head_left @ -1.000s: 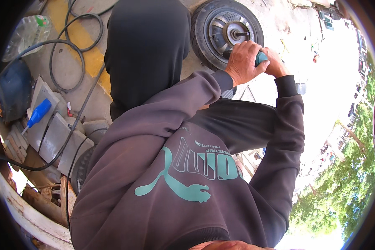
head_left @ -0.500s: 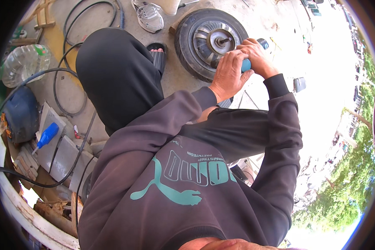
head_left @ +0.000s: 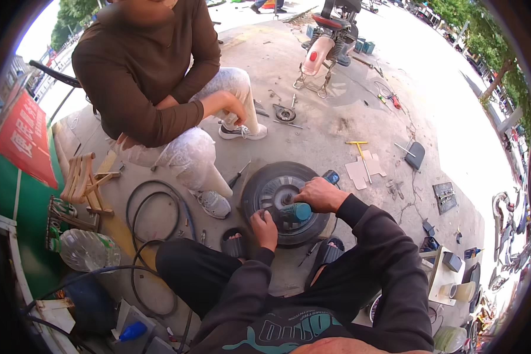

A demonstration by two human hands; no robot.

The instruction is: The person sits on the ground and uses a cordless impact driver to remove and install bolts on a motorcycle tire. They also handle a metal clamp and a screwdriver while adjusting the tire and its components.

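- in the head view, the small scooter-type wheel (head_left: 270, 192) lies on its side on the concrete ground (head_left: 342, 127), just ahead of the person's black sandals (head_left: 328, 252), its axle (head_left: 287, 199) pointing up.
- the right hand (head_left: 320, 194) is wrapped around the handle of a teal pistol-grip power tool (head_left: 301, 212), which sits over the near right part of the wheel, its battery (head_left: 331, 177) jutting out beyond the fist.
- the left hand (head_left: 264, 229) is curled at the wheel's near left side, close to the tool's dark front end; whether its fingers pinch anything i cannot tell.
- the wheel is likely heavy for its size: stiff metal hub, grippy rubber tyre (head_left: 252, 184). best lifted with both palms under opposite sides of the tyre, not by the axle, which may be greasy.
- the tool looks hard-shelled and fairly dense, so the handle is the place to hold it, with a second hand steadying the body.
- the handle is mostly covered by the right hand, and the tool's tip is too dark to read; contact with the hub is unclear.
- hands and tool hide part of the wheel's near side.
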